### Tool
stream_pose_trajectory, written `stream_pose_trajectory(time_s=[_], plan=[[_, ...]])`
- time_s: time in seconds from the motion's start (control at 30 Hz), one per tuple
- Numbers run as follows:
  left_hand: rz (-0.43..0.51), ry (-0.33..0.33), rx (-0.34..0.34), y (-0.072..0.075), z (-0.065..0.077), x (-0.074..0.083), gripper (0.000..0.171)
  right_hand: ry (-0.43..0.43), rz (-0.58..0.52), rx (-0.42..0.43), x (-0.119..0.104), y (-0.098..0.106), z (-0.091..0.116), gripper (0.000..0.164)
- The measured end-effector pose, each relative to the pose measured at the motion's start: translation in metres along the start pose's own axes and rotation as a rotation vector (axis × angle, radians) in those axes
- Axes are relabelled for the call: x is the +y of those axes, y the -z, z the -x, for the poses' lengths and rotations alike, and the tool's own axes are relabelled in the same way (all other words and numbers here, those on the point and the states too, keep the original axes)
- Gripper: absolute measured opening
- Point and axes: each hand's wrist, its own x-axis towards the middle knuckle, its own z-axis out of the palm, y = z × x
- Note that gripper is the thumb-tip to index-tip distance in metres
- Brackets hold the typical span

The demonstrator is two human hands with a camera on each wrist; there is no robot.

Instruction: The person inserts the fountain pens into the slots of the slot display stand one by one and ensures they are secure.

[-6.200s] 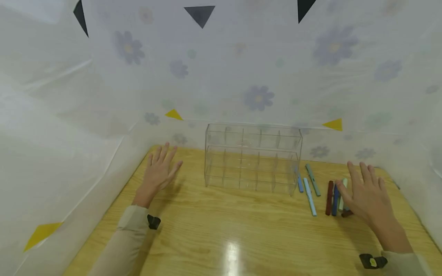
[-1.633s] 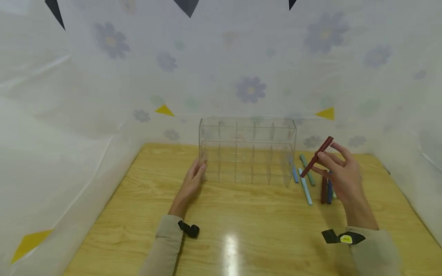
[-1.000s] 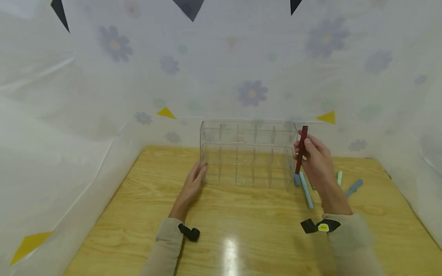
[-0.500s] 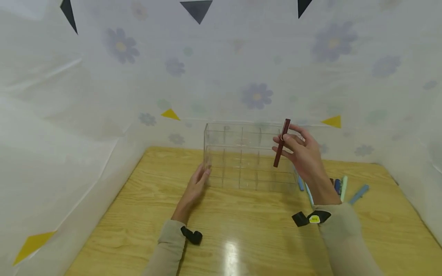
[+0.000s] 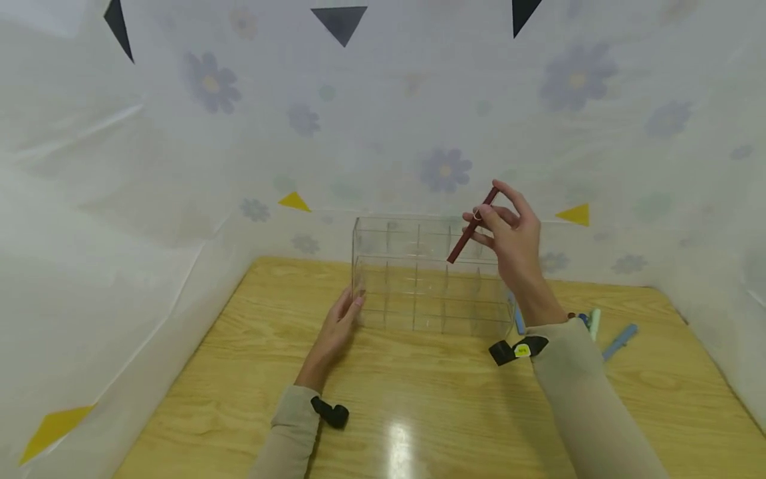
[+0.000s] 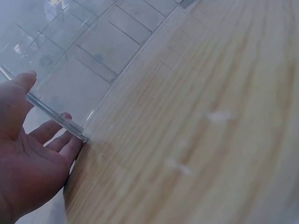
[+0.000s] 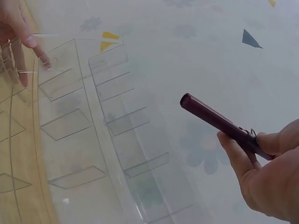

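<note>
A clear plastic organizer point(image 5: 401, 259) with several compartments stands upright at the back of the table. My left hand point(image 5: 336, 331) grips its left edge low down; the left wrist view shows the thumb point(image 6: 27, 81) on one side of the clear wall and the fingers on the other. Raised over the organizer's right half, my right hand point(image 5: 518, 246) pinches a dark red pen point(image 5: 463, 240) between thumb and fingers. The pen slants, its lower end pointing down and left toward the compartments. In the right wrist view the pen point(image 7: 212, 118) shows its round end and a wire clip.
Right of the organizer lie a blue pen point(image 5: 519, 320), a light green pen point(image 5: 594, 324) and a grey-blue pen point(image 5: 620, 340). Ends of darker pens peek out beside my right sleeve point(image 5: 574, 372), which hides others. A flowered sheet point(image 5: 383, 133) hangs behind the wooden table point(image 5: 431, 412).
My right hand has picked up the dark red pen, carried it left over the organizer and tilted it. My left hand has moved from the table's left side to the organizer's edge and stays there.
</note>
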Motion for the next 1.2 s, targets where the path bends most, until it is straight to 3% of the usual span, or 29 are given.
stream_pose_trajectory(time_s=[0.2, 0.37, 0.8, 1.07, 1.2], plan=[[-0.034, -0.007, 0.017, 0.004, 0.001, 0.001, 0.054, 0.060, 0.010, 0.052, -0.003, -0.021, -0.016, 0.048], [-0.034, -0.027, 0.014, 0.002, 0.003, 0.001, 0.056, 0.037, -0.003, 0.046, -0.003, -0.031, -0.022, 0.047], [-0.011, -0.046, -0.015, -0.008, -0.004, -0.002, 0.052, 0.133, -0.037, 0.131, 0.014, -0.030, -0.035, 0.038], [-0.051, -0.032, -0.002, -0.005, -0.004, 0.000, 0.054, 0.184, 0.059, 0.160, 0.035, -0.041, -0.044, 0.035], [-0.059, -0.028, 0.007, 0.001, -0.002, 0.005, 0.055, 0.157, 0.102, 0.157, 0.045, -0.050, -0.048, 0.037]])
